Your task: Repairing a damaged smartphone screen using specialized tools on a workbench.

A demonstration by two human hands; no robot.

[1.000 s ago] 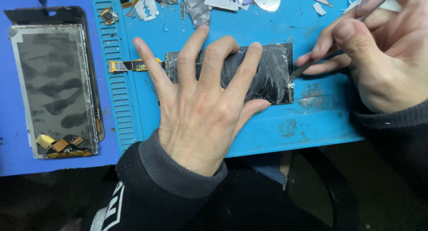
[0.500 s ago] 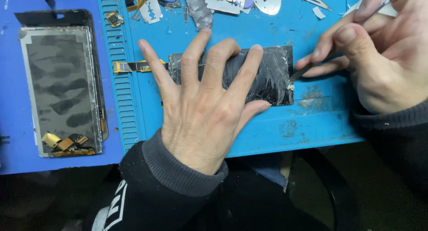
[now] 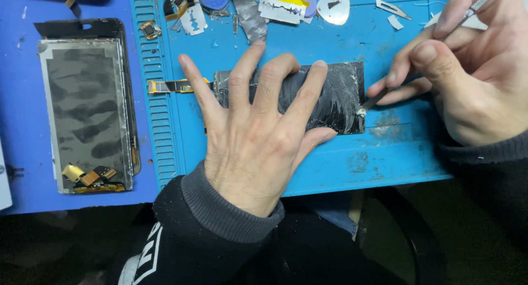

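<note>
Both hands sit as before, only the camera has shifted: left hand (image 3: pixel 258 136) spread flat, pinning the dark panel (image 3: pixel 338 95) mid-mat; right hand (image 3: pixel 467 70) gripping a scalpel (image 3: pixel 379 101) at the panel's right edge. Bare mat (image 3: pixel 385 158) lies toward the near edge; blades (image 3: pixel 283 7) crowd the far edge.

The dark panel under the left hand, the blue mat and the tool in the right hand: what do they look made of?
Dark panel: likely glass, glossy black, smeared with whitish residue. Blue mat: probably silicone or rubber, matte, with moulded ridges. Tool: metal, with a thin grey blade and a knurled silvery handle.
</note>
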